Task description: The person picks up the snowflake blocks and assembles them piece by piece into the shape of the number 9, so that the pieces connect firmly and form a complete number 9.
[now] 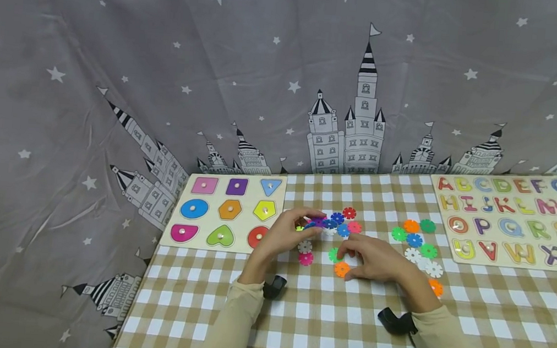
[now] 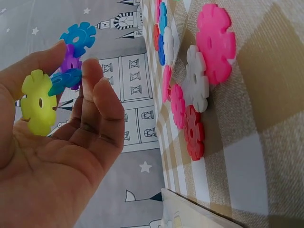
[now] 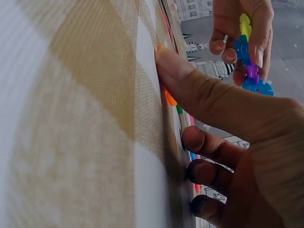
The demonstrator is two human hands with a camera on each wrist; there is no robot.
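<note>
My left hand (image 1: pixel 280 232) pinches a chain of joined snowflake discs above the table. In the left wrist view the chain has a yellow disc (image 2: pixel 39 102), a blue disc (image 2: pixel 64 81), a purple disc (image 2: pixel 70 61) and another blue disc (image 2: pixel 78 38). My right hand (image 1: pixel 375 260) is low over the cloth, thumb and fingers apart. Its thumb (image 3: pixel 178 71) is at an orange snowflake disc (image 1: pixel 342 269); whether they touch is hard to tell. A green disc (image 1: pixel 334 254) lies by its fingertips. My left hand partly hides the chain in the head view.
Loose discs lie around the hands, including a pink disc (image 1: pixel 306 259) and a red disc (image 1: pixel 349 213). More sit to the right, such as a blue disc (image 1: pixel 414 240). A shape puzzle board (image 1: pixel 211 198) is at left, an alphabet board (image 1: pixel 474 213) at right, on a checked tablecloth (image 1: pixel 325 327).
</note>
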